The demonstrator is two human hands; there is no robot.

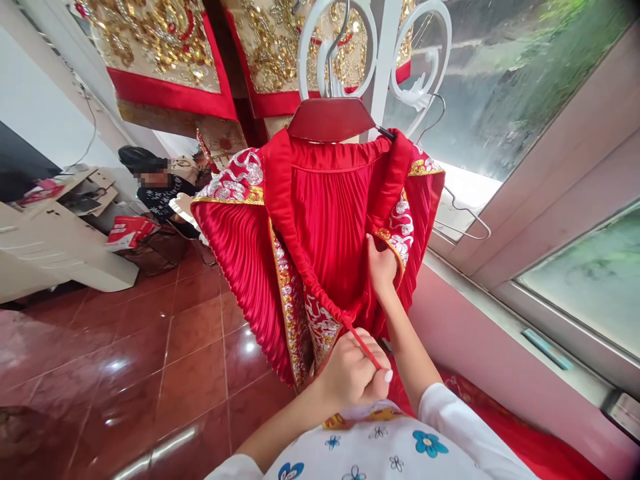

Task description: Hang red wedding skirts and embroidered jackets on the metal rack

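A red pleated skirt (330, 207) with silver and gold embroidered panels hangs by its wide band from a dark red hanger (331, 120). My left hand (353, 370) is closed in a fist around a thin red cord (367, 348) at the lower end of the band, pulled toward my body. Farther up on the right side, my right hand (383, 268) grips the skirt's band, with the thumb on its inner side and the other fingers hidden behind the embroidered edge.
A white scrollwork rack (379, 60) holds the hanger. Gold-beaded garments (165, 47) hang behind. Empty wire hangers (463, 217) dangle by the window (500, 87) at right. Another person (163, 193) sits at far left near a white desk (65, 233). Red fabric (500, 427) lies lower right.
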